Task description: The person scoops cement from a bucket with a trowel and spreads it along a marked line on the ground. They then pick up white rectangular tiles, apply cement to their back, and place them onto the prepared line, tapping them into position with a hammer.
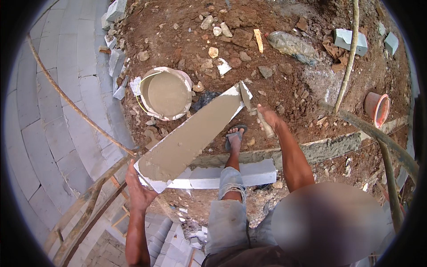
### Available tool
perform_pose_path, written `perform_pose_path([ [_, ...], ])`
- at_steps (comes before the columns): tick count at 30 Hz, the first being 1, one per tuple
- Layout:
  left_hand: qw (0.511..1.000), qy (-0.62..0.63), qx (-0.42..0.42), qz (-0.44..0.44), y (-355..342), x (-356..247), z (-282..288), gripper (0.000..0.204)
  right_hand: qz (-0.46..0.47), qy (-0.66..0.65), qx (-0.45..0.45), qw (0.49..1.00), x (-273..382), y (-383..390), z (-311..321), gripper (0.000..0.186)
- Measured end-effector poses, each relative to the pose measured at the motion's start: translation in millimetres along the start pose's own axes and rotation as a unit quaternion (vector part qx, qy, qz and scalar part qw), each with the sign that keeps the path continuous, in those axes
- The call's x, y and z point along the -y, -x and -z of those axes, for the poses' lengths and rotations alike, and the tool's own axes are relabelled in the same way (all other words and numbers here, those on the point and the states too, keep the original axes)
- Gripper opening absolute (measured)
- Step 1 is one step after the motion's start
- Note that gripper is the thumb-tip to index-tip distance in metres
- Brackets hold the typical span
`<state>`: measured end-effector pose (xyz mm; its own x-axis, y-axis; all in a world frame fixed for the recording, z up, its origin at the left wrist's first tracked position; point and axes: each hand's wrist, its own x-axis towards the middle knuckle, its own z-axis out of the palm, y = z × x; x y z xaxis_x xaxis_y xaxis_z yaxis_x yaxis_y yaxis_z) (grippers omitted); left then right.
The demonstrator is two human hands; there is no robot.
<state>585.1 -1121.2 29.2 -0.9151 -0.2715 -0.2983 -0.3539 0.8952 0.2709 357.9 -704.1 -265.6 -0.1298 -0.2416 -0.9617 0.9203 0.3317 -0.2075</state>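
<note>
My left hand (138,190) grips the lower end of a long white building block (191,135) whose upper face is coated with grey mortar. The block slants up toward the top right. My right hand (269,118) holds a trowel (247,98) by its handle, the blade touching the block's far end. A white bucket (165,93) of grey mortar stands on the red earth just left of the block.
A laid white block (258,172) lies on a mortar strip below my sandalled foot (235,136). A curved white block wall (66,111) fills the left. Bamboo poles (84,209) cross left and right. An orange pot (377,108), a plastic bottle (293,45) and rubble lie on the soil.
</note>
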Motion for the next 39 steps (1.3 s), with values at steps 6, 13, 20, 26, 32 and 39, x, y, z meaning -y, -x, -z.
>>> perform_pose_path([
  [6,1.000,-0.004,0.012,0.007,-5,-8,1,0.138,0.161,0.178,-0.039,0.970,-65,-5,-1,0.068],
  [13,1.000,0.014,0.002,0.022,-1,-11,3,0.133,0.121,0.143,-0.041,0.981,-148,34,24,0.057],
  [20,0.995,0.059,0.056,0.065,-21,-33,6,0.134,0.071,-0.016,-0.063,0.995,-67,-11,24,0.050],
  [26,0.999,-0.045,0.020,0.014,-4,-21,12,0.142,0.049,0.275,-0.078,0.957,-127,38,64,0.054],
  [32,0.999,-0.033,0.007,-0.025,4,-47,12,0.143,0.221,0.462,-0.229,0.828,64,130,-38,0.051],
  [39,0.994,0.037,-0.059,-0.080,0,-105,2,0.125,0.349,0.763,-0.103,0.534,200,43,-220,0.028],
])
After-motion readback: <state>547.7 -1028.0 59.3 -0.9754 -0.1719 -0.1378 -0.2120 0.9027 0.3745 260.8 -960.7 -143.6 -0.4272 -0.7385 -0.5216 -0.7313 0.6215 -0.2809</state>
